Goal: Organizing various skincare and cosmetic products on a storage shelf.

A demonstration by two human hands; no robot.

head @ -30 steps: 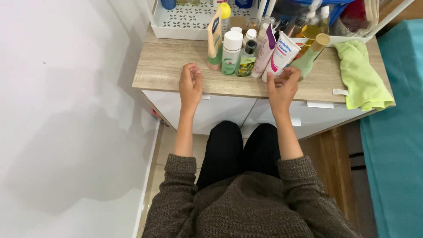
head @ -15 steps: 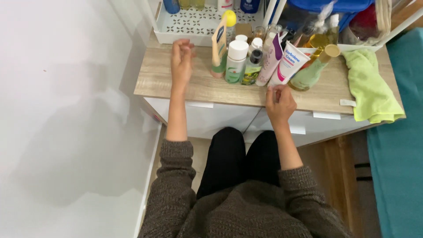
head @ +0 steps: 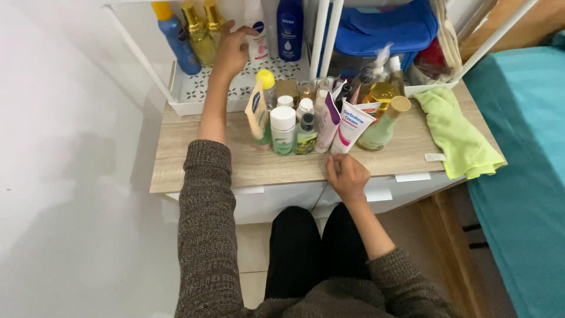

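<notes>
The white lotion bottle [head: 256, 36] stands upright in the perforated white tray [head: 194, 88] among taller bottles, and the left hand [head: 231, 50] reaches it, fingers loosely spread against it, not yet clasping. The right hand [head: 347, 176] rests curled on the wooden tabletop [head: 194, 153], empty, just below a white-and-pink tube [head: 348, 126].

bottles [head: 294, 126] mid-desktop [head: 200, 159] | tray [head: 191, 94] behind-left | cloth [head: 456, 132] right
</notes>
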